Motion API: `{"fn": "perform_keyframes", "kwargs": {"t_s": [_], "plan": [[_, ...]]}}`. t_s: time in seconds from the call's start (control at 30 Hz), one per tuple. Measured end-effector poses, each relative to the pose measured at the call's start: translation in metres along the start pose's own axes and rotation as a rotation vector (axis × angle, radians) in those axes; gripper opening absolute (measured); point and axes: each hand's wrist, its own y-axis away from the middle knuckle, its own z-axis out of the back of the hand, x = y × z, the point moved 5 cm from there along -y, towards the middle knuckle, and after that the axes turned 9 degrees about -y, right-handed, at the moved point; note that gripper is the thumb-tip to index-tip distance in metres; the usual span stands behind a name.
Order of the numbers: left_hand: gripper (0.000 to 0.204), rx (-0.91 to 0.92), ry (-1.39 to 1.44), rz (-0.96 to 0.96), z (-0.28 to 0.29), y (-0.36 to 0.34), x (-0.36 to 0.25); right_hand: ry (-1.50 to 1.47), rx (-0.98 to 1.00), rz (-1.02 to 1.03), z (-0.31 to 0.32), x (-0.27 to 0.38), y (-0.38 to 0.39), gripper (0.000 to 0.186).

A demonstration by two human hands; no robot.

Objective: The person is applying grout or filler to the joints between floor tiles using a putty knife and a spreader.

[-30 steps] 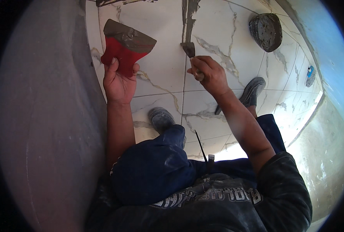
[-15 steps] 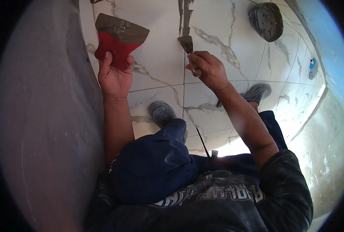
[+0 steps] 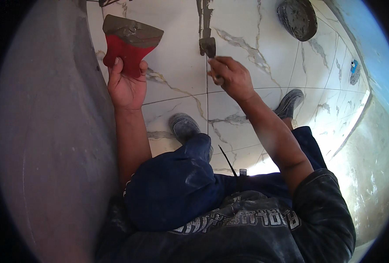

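My left hand (image 3: 128, 87) is closed around the lower edge of a red flexible spreader (image 3: 126, 53), whose wide far end carries a coat of grey grout (image 3: 135, 36). In my right hand (image 3: 234, 78) is a putty knife (image 3: 208, 45), gripped by its handle. Its blade rests on the joint between two white marbled tiles, at the near end of a smeared strip of grey grout (image 3: 206, 19). The spreader is held above the tile to the left of that strip.
A dark round bowl (image 3: 297, 19) with grout residue stands at the far right. A small blue object (image 3: 354, 66) lies near the right edge of the tiled floor (image 3: 172, 57). A grey wall (image 3: 50, 131) rises close on the left. My shoes (image 3: 184, 126) are on the tiles.
The putty knife blade has stayed at the joint while the grout strip now reaches slightly nearer. My left hand and the spreader have shifted a little to the left.
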Motion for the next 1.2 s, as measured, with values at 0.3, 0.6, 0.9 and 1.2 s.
{"fn": "perform_keyframes", "kwargs": {"t_s": [0.3, 0.6, 0.9, 1.2], "plan": [[0.031, -0.077, -0.071, 0.015, 0.008, 0.002, -0.002, -0.023, 0.085, 0.005, 0.013, 0.011, 0.031, 0.042], [0.031, -0.029, -0.013, 0.013, 0.003, 0.001, 0.002, -0.06, 0.221, 0.091, 0.018, 0.001, 0.011, 0.04], [0.032, -0.058, -0.08, 0.029, 0.008, 0.002, 0.003, -0.104, 0.233, 0.044, 0.034, -0.008, 0.021, 0.037], [0.037, -0.129, -0.43, 0.146, 0.005, 0.005, 0.038, -0.343, -0.155, -0.046, 0.075, 0.029, -0.032, 0.034]]}}
